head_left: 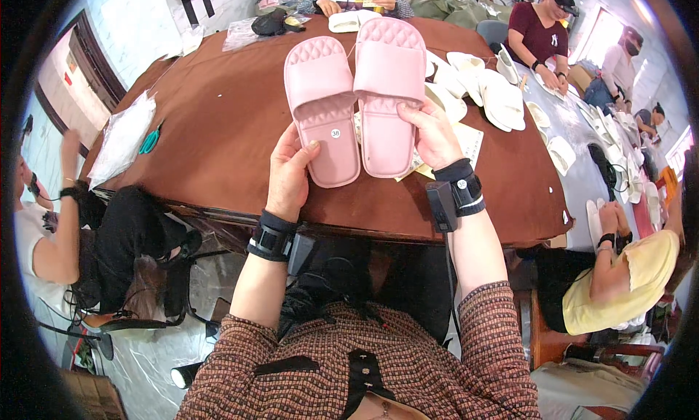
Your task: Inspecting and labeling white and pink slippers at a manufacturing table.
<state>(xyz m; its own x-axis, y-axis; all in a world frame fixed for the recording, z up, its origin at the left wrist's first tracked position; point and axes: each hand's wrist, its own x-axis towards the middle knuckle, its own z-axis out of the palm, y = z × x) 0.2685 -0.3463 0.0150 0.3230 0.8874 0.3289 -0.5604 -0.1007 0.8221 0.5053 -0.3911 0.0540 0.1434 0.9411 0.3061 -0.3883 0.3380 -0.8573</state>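
Two pink slide slippers with quilted straps are held side by side above the brown table, toes pointing away from me. My left hand point(289, 174) grips the left slipper point(336, 147) by its heel end, thumb pressed on the insole beside a round white sticker. The right slipper point(389, 74) is in my right hand point(435, 136), its thumb over the insole just below the strap and the fingers hidden underneath. Where the two slippers meet, their inner edges touch or nearly touch. Pale yellow paper point(468, 144) lies on the table behind my right hand.
White slippers point(502, 99) lie piled at the table's point(218, 128) right. Teal scissors point(150, 140) and a clear plastic bag point(125, 139) are at the left. Co-workers sit or stand on the left, right and far sides; a grey-white table point(579, 179) with more slippers adjoins the right edge.
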